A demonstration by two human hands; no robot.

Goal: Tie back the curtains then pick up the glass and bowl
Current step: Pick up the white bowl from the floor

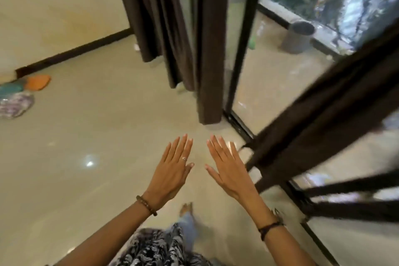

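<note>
**Both hands flat and free, curtains hanging loose by the glass door**

Left hand (172,170) is hovering over the floor (86,157), fingers straight and together, palm down, gripping nothing. A ring is showing on one finger, and a beaded bracelet (146,205) is sitting on the wrist. Right hand (228,170) is hovering just beside it, same pose: fingers straight, holding nothing, a dark band (269,228) on the wrist. The two hands are angling toward each other, fingertips near but apart.

Dark brown curtains: the left curtain (155,17) is hanging in folds down to the floor by the wall (54,6); a middle panel (208,60) is hanging straight in front of the door frame (244,39), hem near the floor track. The right curtain (323,119) is slanting across the glass toward the right edge, blurred. None is showing a tie.

Glass and bowl: cannot tell where they are.

Beyond the glass, a grey bin (299,37) is standing on the balcony floor. An orange item (37,82) and bundled fabrics (15,104) are lying at the floor's left edge by the skirting. A bare foot (186,208) and patterned clothing (155,248) are showing at the bottom.
</note>
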